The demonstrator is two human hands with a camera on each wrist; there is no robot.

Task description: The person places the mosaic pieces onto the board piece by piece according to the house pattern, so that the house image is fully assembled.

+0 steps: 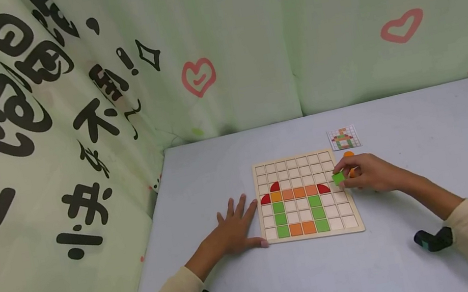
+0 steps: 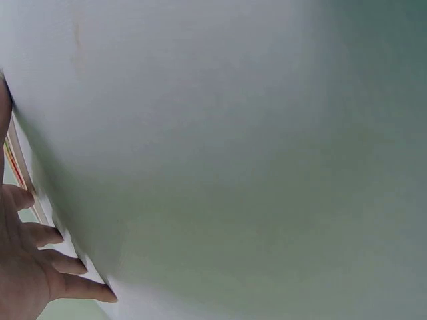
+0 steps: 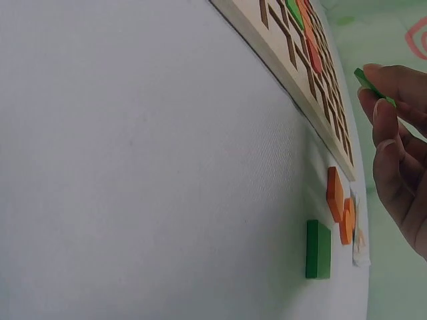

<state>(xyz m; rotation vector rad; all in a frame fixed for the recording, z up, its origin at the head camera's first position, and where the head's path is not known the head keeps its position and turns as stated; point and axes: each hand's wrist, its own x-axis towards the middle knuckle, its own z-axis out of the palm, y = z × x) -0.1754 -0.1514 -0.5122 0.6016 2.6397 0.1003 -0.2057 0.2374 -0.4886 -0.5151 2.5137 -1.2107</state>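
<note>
Between the thumb and fingers of my right hand [image 1: 370, 172] is a green square tile [image 1: 338, 178], held above the right edge of a wooden grid board [image 1: 314, 237]. In the right wrist view the same tile [image 3: 375, 87] appears nearly edge-on. Green and orange squares and red quarter-round pieces [image 1: 323, 188] fill several of the board's cells. My left hand [image 1: 231, 229] rests on the table with fingers spread beside the board's left edge, its thumb at the near left corner. The left wrist view catches those spread fingers [image 2: 63, 263] at its lower left.
A small pattern card [image 1: 344, 138] lies beyond the board's far right corner. Beside the board are a loose green tile [image 3: 318, 249], an orange tile [image 3: 335, 195] and a rounded orange piece [image 1: 348, 153]. Pale printed curtains [image 1: 247, 61] hang behind and left of the table.
</note>
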